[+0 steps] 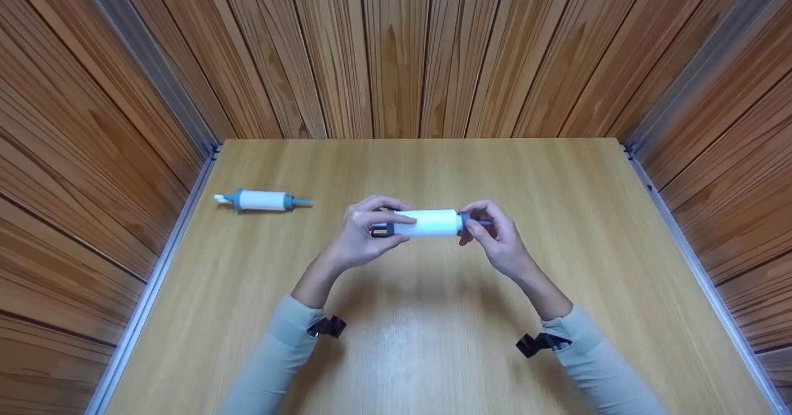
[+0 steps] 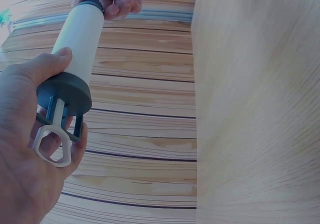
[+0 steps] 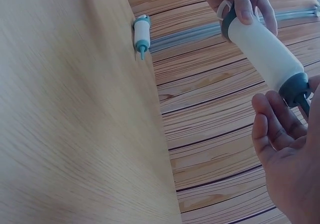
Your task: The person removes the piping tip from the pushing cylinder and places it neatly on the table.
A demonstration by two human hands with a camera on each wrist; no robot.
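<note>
A large syringe (image 1: pixel 430 223) with a white barrel and dark blue-green end caps is held level above the table between both hands. My left hand (image 1: pixel 362 232) grips its handle end, thumb and fingers round the rear cap and barrel. In the left wrist view, a pale ring handle (image 2: pixel 53 146) sticks out behind the dark rear cap (image 2: pixel 65 94). At the other end, my right hand (image 1: pixel 500 239) pinches the front cap (image 3: pixel 294 88) near the thin nozzle. Part of the right thumb is cut off in the right wrist view.
A second, similar syringe (image 1: pixel 263 200) lies on its side at the table's left, nozzle pointing right. Wood-plank walls (image 1: pixel 396 50) and metal rails (image 1: pixel 148 303) border the wooden table (image 1: pixel 421 365). A small black device (image 1: pixel 328 326) is strapped on each wrist.
</note>
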